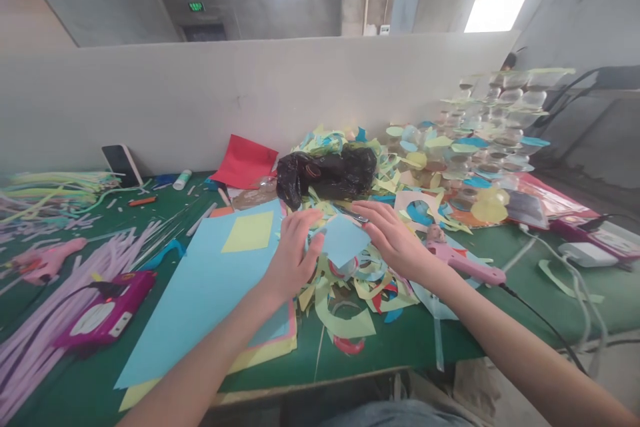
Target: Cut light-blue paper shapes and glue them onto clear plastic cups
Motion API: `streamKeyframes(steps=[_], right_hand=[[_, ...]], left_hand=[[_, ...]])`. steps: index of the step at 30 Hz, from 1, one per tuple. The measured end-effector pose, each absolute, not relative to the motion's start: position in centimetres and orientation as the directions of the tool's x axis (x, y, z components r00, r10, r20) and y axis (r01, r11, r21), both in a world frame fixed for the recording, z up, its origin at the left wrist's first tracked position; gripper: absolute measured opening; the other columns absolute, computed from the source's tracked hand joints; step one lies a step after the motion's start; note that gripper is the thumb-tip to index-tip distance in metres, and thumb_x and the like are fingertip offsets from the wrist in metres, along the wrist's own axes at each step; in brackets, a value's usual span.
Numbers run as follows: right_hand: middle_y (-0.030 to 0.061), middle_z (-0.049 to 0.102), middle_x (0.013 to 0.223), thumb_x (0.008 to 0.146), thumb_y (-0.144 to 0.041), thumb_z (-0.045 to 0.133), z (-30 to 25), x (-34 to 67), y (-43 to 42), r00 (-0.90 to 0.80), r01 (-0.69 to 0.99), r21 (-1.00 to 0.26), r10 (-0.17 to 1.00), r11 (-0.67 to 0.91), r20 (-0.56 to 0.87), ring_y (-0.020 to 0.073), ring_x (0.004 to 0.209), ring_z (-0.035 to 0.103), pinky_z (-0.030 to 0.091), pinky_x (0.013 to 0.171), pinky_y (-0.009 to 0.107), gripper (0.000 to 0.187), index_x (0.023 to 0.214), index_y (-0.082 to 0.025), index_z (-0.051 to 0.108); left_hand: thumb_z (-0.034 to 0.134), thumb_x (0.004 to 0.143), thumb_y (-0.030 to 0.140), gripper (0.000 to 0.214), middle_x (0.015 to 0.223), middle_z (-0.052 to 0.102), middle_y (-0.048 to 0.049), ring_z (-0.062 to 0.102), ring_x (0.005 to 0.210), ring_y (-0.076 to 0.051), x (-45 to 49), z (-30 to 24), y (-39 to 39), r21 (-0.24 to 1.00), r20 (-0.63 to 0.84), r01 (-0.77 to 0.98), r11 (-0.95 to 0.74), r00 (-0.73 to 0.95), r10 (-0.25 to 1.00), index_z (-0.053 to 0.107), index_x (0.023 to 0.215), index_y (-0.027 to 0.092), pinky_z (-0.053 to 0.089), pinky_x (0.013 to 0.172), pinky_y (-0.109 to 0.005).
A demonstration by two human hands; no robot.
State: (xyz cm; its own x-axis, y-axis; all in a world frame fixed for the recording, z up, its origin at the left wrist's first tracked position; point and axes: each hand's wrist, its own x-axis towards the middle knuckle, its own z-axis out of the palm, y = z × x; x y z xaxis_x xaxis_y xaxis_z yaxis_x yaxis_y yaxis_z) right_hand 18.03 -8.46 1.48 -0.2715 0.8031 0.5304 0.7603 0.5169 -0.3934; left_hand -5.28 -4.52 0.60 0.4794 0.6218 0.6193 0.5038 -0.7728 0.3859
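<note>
Both of my hands meet over a heap of coloured paper scraps (350, 300) on the green table (500, 320). My left hand (294, 255) is curled round the left side of a light blue paper piece (343, 240). My right hand (395, 240) holds the piece's right edge, fingers stretched forward and close together. A small metallic tip (357, 217) shows by its fingertips; I cannot make out what it is.
A large light blue sheet (200, 293) with a yellow square (249, 231) lies left of my hands. Nearby are a black plastic bag (325, 173), red paper (245, 161), a pink glue gun (465, 265), a magenta device (107, 310), pink strips (30, 347), stacked clear cups (490, 140) and a phone (121, 165).
</note>
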Motion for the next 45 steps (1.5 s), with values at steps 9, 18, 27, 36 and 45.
streamKeyframes(steps=[9,18,27,36,45], right_hand=[[0.0005,0.046,0.150,0.104,-0.043,0.021,1.2,17.8,-8.1,-0.483,0.745,-0.262,0.767,0.613,0.422,0.0254,0.144,0.030,0.020,0.120,0.055,0.049,0.145,-0.028,0.045],[0.0023,0.044,0.152,0.103,-0.048,0.026,1.2,17.6,-8.0,-0.511,0.733,-0.180,0.706,0.656,0.490,0.0267,0.145,0.029,0.020,0.119,0.056,0.052,0.150,-0.029,0.036],[0.0056,0.028,0.160,0.101,-0.052,0.029,1.4,17.3,-8.4,-0.522,0.731,-0.069,0.622,0.679,0.583,0.0271,0.148,0.020,0.015,0.121,0.056,0.066,0.158,-0.026,0.008],[0.0113,0.039,0.154,0.098,-0.054,0.039,2.0,15.4,-9.7,-0.685,0.584,-0.091,0.551,0.806,0.477,0.0260,0.143,0.033,0.023,0.120,0.049,0.067,0.153,-0.019,0.029],[0.0115,0.035,0.156,0.098,-0.058,0.034,1.9,15.3,-9.6,-0.648,0.636,-0.144,0.626,0.758,0.433,0.0249,0.145,0.029,0.028,0.118,0.048,0.069,0.154,-0.019,0.026]], left_hand=[[0.029,0.101,0.037,0.051,0.145,0.046,-0.0153,0.029,0.142,-0.028,-5.8,0.9,-4.7,0.026,0.648,0.317,-0.948,0.717,0.257,0.033,0.146,0.015,0.032,0.114,-0.050],[0.027,0.101,0.034,0.047,0.138,0.052,-0.0156,0.038,0.137,-0.028,-6.1,0.9,-4.3,0.018,0.706,0.372,-0.928,0.653,0.275,0.037,0.143,0.016,0.035,0.111,-0.050],[0.028,0.100,0.032,0.044,0.134,0.055,-0.0149,0.041,0.133,-0.027,-6.0,0.8,-4.3,0.025,0.732,0.393,-0.919,0.619,0.284,0.039,0.140,0.017,0.037,0.109,-0.049],[0.024,0.101,0.031,0.040,0.132,0.055,-0.0144,0.045,0.128,-0.026,-6.2,0.5,-4.1,0.142,0.791,0.464,-0.874,0.478,0.382,0.043,0.135,0.019,0.037,0.108,-0.050],[0.024,0.101,0.033,0.037,0.127,0.055,-0.0132,0.046,0.124,-0.024,-6.2,0.6,-3.9,0.221,0.814,0.478,-0.850,0.390,0.431,0.045,0.129,0.020,0.038,0.106,-0.047]])
